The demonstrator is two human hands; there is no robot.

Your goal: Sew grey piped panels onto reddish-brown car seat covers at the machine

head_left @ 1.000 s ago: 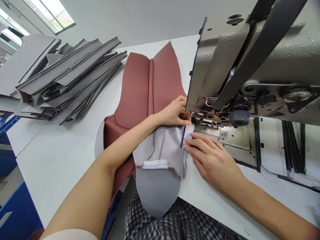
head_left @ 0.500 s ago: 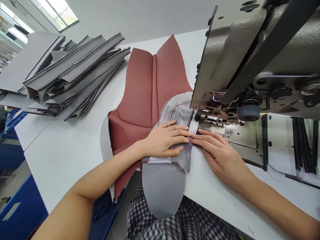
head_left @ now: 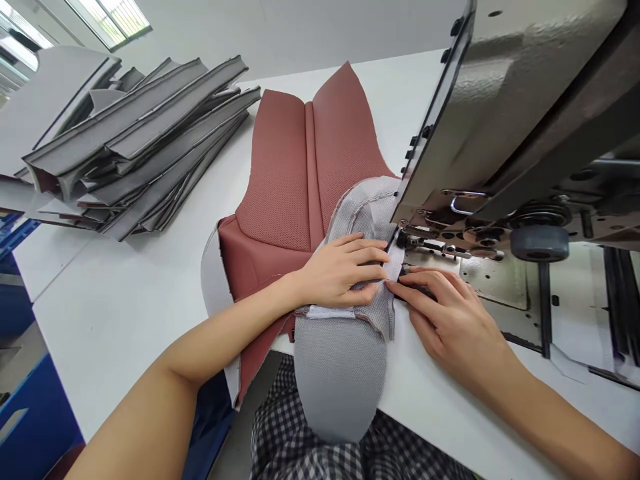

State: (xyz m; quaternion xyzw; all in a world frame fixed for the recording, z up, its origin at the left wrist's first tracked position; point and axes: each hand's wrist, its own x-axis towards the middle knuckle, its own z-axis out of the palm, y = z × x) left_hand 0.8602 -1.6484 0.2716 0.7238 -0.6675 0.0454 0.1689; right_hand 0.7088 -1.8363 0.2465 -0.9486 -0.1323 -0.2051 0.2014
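Observation:
A red perforated leather seat cover (head_left: 280, 173) lies on the white table, its near right part folded over to show grey mesh backing (head_left: 350, 207). My left hand (head_left: 345, 273) rests flat on this backing, fingers stretched toward the sewing machine (head_left: 450, 133). Beside the needle area, my right hand (head_left: 445, 307) has its fingers bent, the index fingertip at the fabric's edge; its thumb tip is hidden. The edge of the backing runs in under the machine head, where the needle is hard to make out. A grey flap (head_left: 340, 373) hangs over the table's front edge.
A pile of grey sewn panels (head_left: 150, 147) lies at the left of the white table (head_left: 115, 307). Blue crates (head_left: 40, 407) stand below on the left. Dark strips (head_left: 620, 293) lie at the far right, beyond the machine's metal plate (head_left: 495, 287).
The camera view has shifted, so the machine appears farther right and larger. My right fingers are more bent at the fabric's edge; my left hand stays flat on the backing.

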